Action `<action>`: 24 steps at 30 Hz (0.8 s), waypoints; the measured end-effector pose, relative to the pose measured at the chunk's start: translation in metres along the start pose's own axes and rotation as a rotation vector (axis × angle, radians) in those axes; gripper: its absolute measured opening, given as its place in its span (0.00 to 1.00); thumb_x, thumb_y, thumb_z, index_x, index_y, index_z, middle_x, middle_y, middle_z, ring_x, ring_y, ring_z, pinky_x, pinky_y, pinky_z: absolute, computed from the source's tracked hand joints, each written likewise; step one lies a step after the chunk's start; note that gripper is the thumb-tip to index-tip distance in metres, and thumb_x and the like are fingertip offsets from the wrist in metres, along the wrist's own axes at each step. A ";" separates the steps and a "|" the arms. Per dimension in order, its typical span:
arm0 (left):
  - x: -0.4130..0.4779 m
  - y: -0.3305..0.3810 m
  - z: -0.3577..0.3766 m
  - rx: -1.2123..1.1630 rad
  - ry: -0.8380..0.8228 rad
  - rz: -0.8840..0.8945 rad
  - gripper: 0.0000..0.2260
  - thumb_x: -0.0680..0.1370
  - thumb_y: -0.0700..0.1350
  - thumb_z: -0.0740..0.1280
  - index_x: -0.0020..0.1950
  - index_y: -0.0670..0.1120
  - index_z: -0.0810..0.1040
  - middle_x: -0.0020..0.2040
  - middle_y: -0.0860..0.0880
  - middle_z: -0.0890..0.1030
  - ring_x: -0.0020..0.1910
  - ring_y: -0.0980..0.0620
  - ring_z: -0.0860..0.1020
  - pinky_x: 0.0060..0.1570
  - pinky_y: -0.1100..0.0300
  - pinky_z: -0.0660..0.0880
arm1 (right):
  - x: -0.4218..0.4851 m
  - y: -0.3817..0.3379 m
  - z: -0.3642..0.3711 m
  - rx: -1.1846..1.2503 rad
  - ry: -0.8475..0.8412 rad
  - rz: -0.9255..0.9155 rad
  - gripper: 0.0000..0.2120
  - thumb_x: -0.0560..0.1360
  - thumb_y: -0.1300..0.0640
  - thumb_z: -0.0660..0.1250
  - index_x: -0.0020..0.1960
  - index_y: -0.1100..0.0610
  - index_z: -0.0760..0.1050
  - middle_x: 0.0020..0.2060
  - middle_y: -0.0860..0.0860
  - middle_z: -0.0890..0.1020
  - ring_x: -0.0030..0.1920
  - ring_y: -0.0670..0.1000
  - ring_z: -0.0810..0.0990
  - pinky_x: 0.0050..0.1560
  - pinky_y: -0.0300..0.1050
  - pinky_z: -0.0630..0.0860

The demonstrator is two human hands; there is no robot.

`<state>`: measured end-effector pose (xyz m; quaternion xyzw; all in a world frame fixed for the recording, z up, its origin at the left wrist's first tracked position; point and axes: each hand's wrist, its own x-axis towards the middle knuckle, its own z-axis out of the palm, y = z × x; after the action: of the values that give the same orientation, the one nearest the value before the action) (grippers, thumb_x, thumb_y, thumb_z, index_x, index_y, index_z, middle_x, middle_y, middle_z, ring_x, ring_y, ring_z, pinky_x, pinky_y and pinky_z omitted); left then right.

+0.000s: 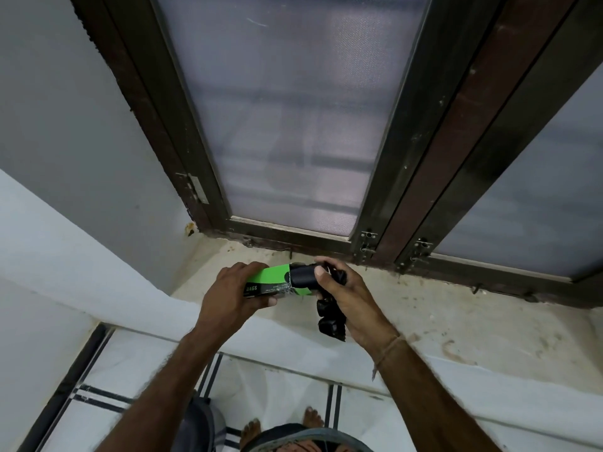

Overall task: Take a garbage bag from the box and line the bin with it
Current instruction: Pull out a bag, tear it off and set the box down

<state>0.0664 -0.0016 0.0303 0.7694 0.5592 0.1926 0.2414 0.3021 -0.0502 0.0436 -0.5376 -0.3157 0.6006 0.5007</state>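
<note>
A green and black box (273,279) with the word BAGS on it is gripped in my left hand (231,293), held level above the window sill. From its open right end sticks a roll of black garbage bags (301,276). My right hand (349,296) grips that roll at the box mouth. A folded strip of black bag (330,318) hangs down under my right palm. No bin is in view.
The stained stone window sill (440,324) runs below my hands. Behind it stands a dark-framed window with frosted mesh panes (287,119). A white wall (58,125) closes the left. White floor tiles (287,386) and my bare feet lie below.
</note>
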 end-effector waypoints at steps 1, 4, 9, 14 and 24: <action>0.000 -0.001 -0.001 0.004 0.009 -0.022 0.28 0.67 0.64 0.72 0.65 0.56 0.77 0.48 0.57 0.76 0.51 0.50 0.73 0.46 0.52 0.76 | -0.002 0.001 -0.001 0.015 0.036 -0.012 0.13 0.80 0.55 0.71 0.64 0.54 0.79 0.45 0.55 0.82 0.35 0.47 0.80 0.39 0.43 0.79; -0.004 0.000 -0.002 0.011 0.012 -0.048 0.28 0.66 0.65 0.72 0.65 0.57 0.76 0.49 0.57 0.77 0.52 0.50 0.73 0.47 0.51 0.76 | -0.008 0.006 -0.001 0.000 0.094 -0.069 0.10 0.80 0.60 0.71 0.62 0.57 0.79 0.36 0.53 0.78 0.30 0.47 0.77 0.33 0.43 0.78; -0.008 0.007 0.006 -0.038 0.023 -0.045 0.28 0.67 0.65 0.71 0.65 0.57 0.76 0.50 0.56 0.78 0.52 0.50 0.74 0.47 0.51 0.76 | -0.010 0.013 0.008 -0.104 0.061 -0.114 0.09 0.80 0.57 0.72 0.60 0.56 0.84 0.46 0.50 0.83 0.30 0.40 0.76 0.30 0.38 0.76; -0.011 0.008 0.007 -0.038 0.026 -0.047 0.28 0.67 0.66 0.71 0.64 0.58 0.76 0.50 0.57 0.78 0.52 0.50 0.74 0.46 0.52 0.76 | -0.014 0.014 0.007 -0.210 -0.023 -0.086 0.12 0.80 0.50 0.70 0.62 0.50 0.84 0.54 0.44 0.85 0.40 0.38 0.80 0.42 0.33 0.74; -0.015 0.012 0.014 -0.099 -0.040 -0.043 0.30 0.66 0.69 0.70 0.65 0.59 0.76 0.51 0.57 0.79 0.52 0.52 0.75 0.47 0.54 0.76 | -0.015 0.017 0.003 -0.161 0.029 -0.175 0.18 0.76 0.57 0.77 0.64 0.47 0.81 0.48 0.45 0.85 0.50 0.47 0.83 0.50 0.39 0.79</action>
<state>0.0796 -0.0213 0.0257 0.7478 0.5607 0.1994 0.2943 0.2935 -0.0693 0.0338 -0.5550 -0.4013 0.5193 0.5111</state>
